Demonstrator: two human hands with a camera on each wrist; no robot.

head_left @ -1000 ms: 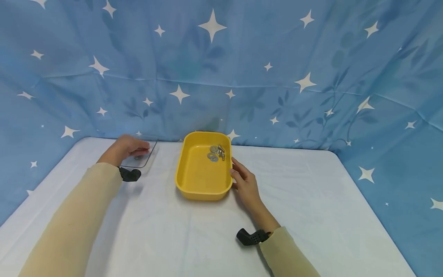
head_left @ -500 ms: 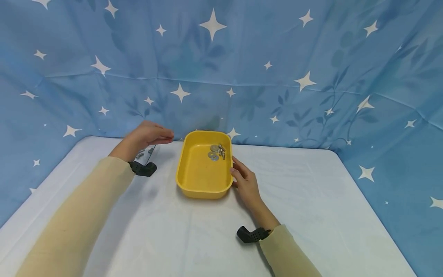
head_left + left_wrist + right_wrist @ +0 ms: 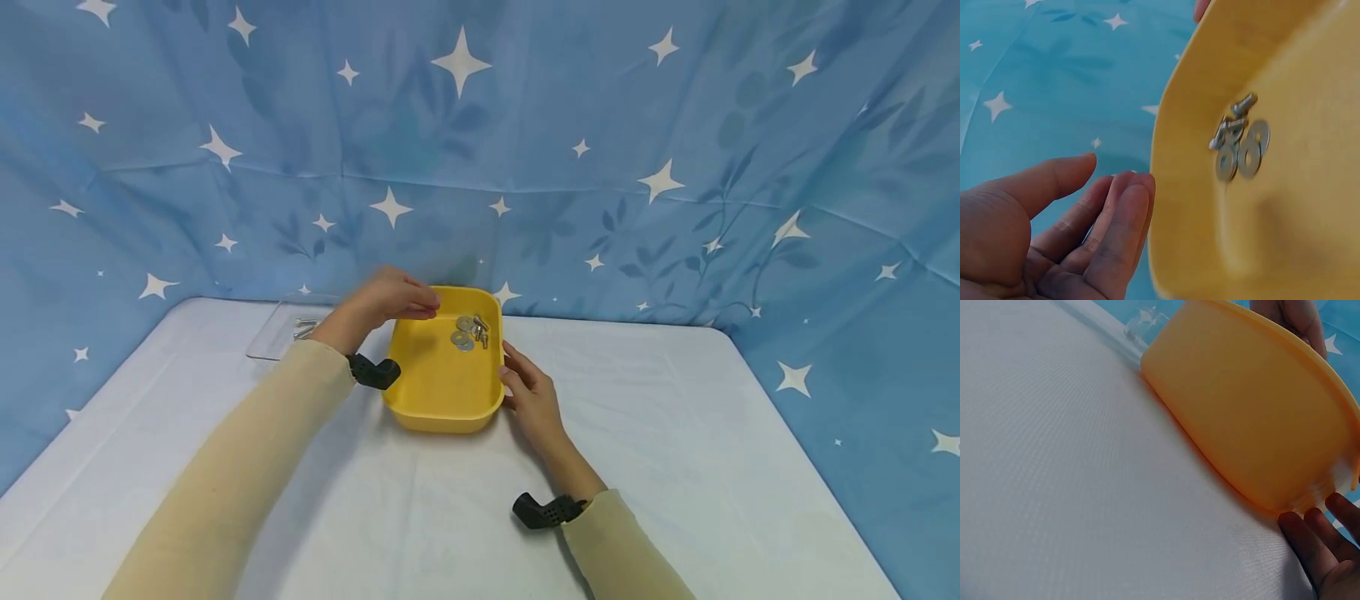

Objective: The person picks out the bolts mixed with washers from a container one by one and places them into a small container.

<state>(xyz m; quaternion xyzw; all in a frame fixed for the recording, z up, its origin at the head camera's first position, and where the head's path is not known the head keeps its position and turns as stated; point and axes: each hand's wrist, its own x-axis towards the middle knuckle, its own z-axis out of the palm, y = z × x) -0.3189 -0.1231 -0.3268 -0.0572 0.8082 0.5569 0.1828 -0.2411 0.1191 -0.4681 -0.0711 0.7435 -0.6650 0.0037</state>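
Note:
My left hand [image 3: 393, 298] is over the left rim of a yellow tray [image 3: 442, 387]. In the left wrist view that hand's fingers [image 3: 1125, 219] are bent beside the tray wall, the thumb apart from them; whether anything lies among them cannot be made out. My right hand [image 3: 534, 400] holds the tray's right side, thumb at the rim and fingertips [image 3: 1291, 522] against the outer wall. Silvery washers [image 3: 1249, 157] and short bolts [image 3: 1244, 104] lie together inside the tray near its right wall.
A clear plastic tray [image 3: 262, 342] stands on the left, partly hidden by my left forearm, with several bolts [image 3: 306, 322] in it. A white cloth [image 3: 637, 417] covers the table. Behind its far edge hangs a blue star-patterned curtain [image 3: 540, 108].
My left hand has lifted from the clear tray and moved right to the yellow tray's left rim. The right hand and the yellow tray have stayed in place.

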